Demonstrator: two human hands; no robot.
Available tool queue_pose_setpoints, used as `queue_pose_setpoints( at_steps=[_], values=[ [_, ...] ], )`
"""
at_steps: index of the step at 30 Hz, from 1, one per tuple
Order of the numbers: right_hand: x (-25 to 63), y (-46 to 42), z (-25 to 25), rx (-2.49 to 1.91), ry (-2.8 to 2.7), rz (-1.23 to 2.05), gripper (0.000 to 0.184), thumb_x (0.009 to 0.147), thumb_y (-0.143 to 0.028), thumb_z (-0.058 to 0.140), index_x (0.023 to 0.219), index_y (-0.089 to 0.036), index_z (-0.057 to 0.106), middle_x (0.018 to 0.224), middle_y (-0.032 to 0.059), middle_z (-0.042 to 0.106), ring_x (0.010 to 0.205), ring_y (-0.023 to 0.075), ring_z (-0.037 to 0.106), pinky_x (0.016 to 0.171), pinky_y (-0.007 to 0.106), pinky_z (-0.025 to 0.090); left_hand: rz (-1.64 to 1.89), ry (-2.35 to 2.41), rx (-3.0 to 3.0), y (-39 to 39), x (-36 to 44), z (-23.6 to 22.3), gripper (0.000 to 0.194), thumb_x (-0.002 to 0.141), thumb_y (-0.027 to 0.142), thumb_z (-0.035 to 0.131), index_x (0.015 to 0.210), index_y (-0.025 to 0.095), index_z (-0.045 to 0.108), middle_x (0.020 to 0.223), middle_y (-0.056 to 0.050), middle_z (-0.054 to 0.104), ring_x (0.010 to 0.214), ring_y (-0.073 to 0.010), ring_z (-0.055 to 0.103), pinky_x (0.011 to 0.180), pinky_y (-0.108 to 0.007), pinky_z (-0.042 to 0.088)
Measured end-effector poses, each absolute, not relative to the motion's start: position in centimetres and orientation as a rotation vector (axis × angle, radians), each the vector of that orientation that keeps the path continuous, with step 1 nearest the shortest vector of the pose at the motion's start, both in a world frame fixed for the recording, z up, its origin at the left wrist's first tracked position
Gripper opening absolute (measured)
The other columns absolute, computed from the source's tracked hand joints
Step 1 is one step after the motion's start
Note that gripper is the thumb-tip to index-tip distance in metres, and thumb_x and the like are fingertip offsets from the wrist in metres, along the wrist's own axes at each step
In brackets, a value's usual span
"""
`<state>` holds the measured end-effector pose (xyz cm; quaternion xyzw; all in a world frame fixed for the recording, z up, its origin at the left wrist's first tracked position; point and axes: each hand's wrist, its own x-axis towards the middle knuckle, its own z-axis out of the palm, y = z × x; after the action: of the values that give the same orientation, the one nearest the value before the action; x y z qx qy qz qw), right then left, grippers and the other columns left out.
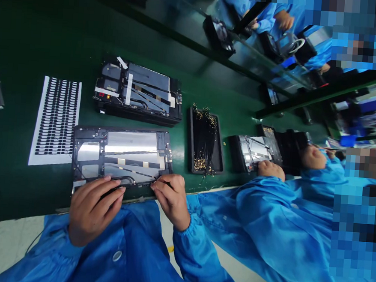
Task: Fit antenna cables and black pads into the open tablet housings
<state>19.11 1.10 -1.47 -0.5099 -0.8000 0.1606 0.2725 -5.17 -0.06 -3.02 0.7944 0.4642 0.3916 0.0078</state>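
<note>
An opened flat electronic device [133,141] with a black frame and silver plates lies before me on the green bench. My left hand [93,207] bends over its near edge, fingertips drawn close together beside a thin black cable [127,179]; what they grip is hidden. At the near right corner, my right hand [173,198] is closed in a pinch where this cable seems to run; its end is hidden by the fingertips. Right of the device, a black tray [220,145] holds a bundle of thin black cables [204,135] with gold-coloured ends.
Behind the device sits a stack of similar opened devices [149,86] with white tape strips. A white sheet of black stickers [58,119] lies left, partly under the device. On the right, a co-worker's hand [271,169] is at another device [254,150]. A shelf rail [182,35] crosses behind.
</note>
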Motion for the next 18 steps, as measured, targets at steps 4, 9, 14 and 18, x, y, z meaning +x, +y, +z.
queue_pose_setpoints(
  at_steps=[4,9,14,18],
  values=[
    [19.4,0.8,-2.4,-1.32,-2.103,0.38,0.011,0.097,-0.022,0.06,0.104,-0.026,0.067,0.1,0.0042,0.067,0.095,0.0191,0.062,0.082,0.038,0.05,1.208,1.415,2.512,-0.6,-4.2,-2.6,0.032,0.076,0.01,0.078,0.105,0.018,0.069,0.104,-0.009,0.073,0.106,-0.0272,0.066,0.092,-0.042,0.053],
    [19.7,-1.5,-4.4,-1.309,-1.904,0.117,0.025,0.091,-0.014,0.064,0.115,-0.024,0.063,0.106,0.0083,0.068,0.1,0.0228,0.066,0.083,0.042,0.057,1.113,1.362,2.532,-1.5,-1.2,-2.2,0.023,0.085,0.016,0.071,0.108,0.019,0.069,0.099,-0.005,0.074,0.093,-0.0223,0.066,0.085,-0.037,0.049],
    [19.4,-2.9,-5.7,-1.377,-1.916,0.024,0.045,0.087,-0.009,0.066,0.129,-0.025,0.06,0.107,0.01,0.065,0.103,0.0243,0.064,0.085,0.045,0.058,1.068,1.462,2.586,-0.8,0.2,-2.1,0.025,0.083,0.016,0.073,0.107,0.021,0.07,0.089,-0.002,0.073,0.08,-0.0193,0.064,0.075,-0.034,0.045],
    [19.1,-2.4,-5.8,-1.372,-1.928,-0.039,0.053,0.085,-0.01,0.068,0.134,-0.027,0.058,0.106,0.0091,0.064,0.098,0.0229,0.063,0.081,0.042,0.057,1.017,1.513,2.636,0.0,0.3,-2.1,0.031,0.083,0.019,0.074,0.113,0.023,0.07,0.09,-0.002,0.073,0.081,-0.0196,0.064,0.074,-0.034,0.043]
  ],
)
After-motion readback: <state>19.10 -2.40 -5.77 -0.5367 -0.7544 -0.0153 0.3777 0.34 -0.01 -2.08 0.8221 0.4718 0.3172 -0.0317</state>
